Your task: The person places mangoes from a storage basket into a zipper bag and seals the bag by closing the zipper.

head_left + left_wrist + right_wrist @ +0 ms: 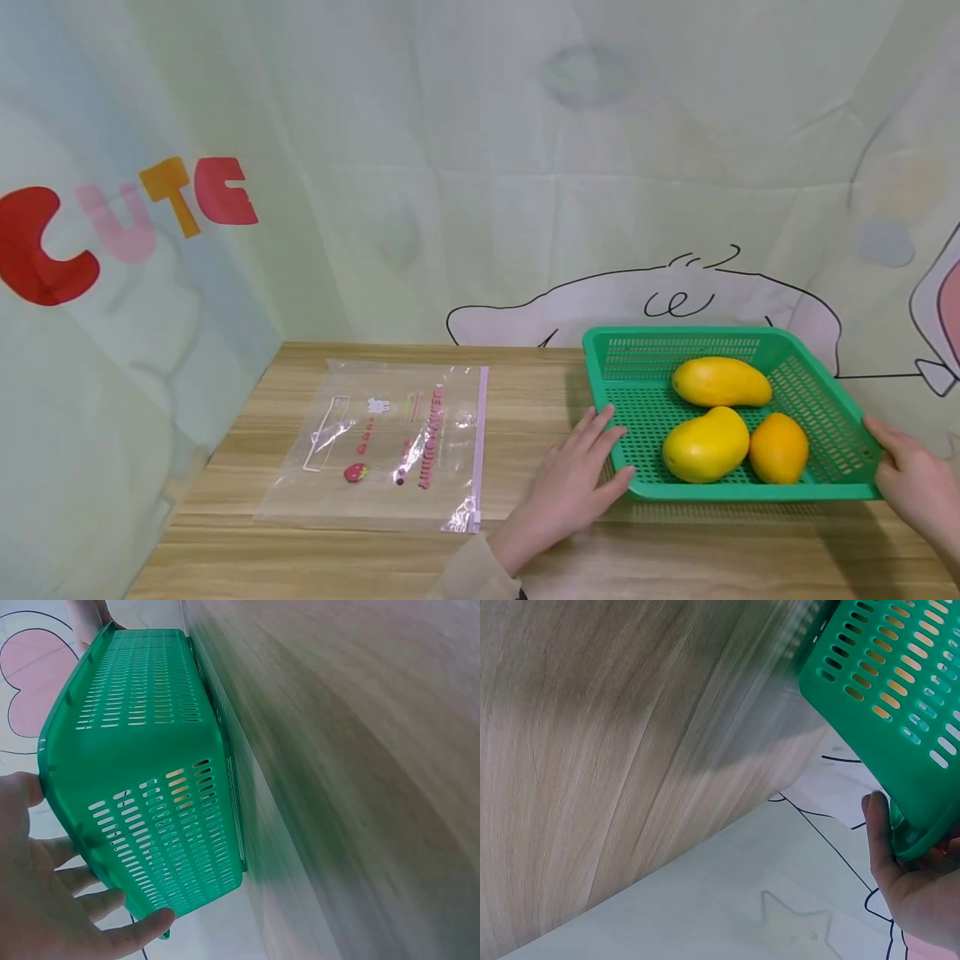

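Although I cannot tell whether it rests flat or is slightly raised, the green basket [750,492] is at the right-hand part of the tabletop [337,562], its slotted walls reaching back close to the backdrop [487,208]. Of the two hands, the left hand [573,471] lies against the basket's left side, its fingers fairly straight and spread apart, touching the outer wall and rim. The right hand [918,479] grips the opposite side near the front corner, thumb over the rim and fingers on the outside. Inside the basket, three fruits are gathered toward the right: a long yellow fruit [722,382] at the back, a plump yellow fruit [707,445] in front of it, and a rounder orange-yellow fruit [779,448] touching the plump one on its right.

To the left of the basket and well apart from it, a clear plastic bag [382,454] lies flat, printed with small pictures, among them a strawberry [355,472]. A lilac zip strip [480,450] runs along the bag's right edge. A pale sleeve [472,571] covers the left forearm. Behind everything, the backdrop carries a black-outlined cartoon shape [600,300] and, at far left, large coloured letters, including a red C [30,258].
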### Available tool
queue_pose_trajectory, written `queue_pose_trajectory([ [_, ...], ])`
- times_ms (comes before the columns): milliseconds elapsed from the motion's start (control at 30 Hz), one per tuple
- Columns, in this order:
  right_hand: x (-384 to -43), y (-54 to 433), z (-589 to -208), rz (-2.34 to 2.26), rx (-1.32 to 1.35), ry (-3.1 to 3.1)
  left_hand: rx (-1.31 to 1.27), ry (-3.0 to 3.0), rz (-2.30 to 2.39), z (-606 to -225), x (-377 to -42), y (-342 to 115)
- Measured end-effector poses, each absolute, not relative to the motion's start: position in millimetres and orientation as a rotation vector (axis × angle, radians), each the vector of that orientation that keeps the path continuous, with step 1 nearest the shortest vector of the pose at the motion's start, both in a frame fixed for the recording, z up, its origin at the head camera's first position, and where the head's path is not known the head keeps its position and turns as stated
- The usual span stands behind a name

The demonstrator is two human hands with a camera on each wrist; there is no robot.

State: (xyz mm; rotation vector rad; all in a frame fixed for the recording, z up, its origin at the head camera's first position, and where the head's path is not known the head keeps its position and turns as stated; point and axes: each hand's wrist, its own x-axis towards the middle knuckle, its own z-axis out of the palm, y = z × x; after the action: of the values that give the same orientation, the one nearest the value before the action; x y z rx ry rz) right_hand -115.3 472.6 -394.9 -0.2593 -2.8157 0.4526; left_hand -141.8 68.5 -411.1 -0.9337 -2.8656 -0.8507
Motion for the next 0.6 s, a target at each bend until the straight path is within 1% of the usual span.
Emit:
queue_pose_trajectory([
  [233, -113.6, 469.4, -393.9, 0.432, -0.307, -2.843, -0.919, -2.883, -0.829, -410.5, -139.8, 65.2],
  [600, -110.0, 464.5, -390.5, 0.419, -0.22, -2.816, -0.921, -2.872, -0.806, -410.8, -138.0, 60.4],
])
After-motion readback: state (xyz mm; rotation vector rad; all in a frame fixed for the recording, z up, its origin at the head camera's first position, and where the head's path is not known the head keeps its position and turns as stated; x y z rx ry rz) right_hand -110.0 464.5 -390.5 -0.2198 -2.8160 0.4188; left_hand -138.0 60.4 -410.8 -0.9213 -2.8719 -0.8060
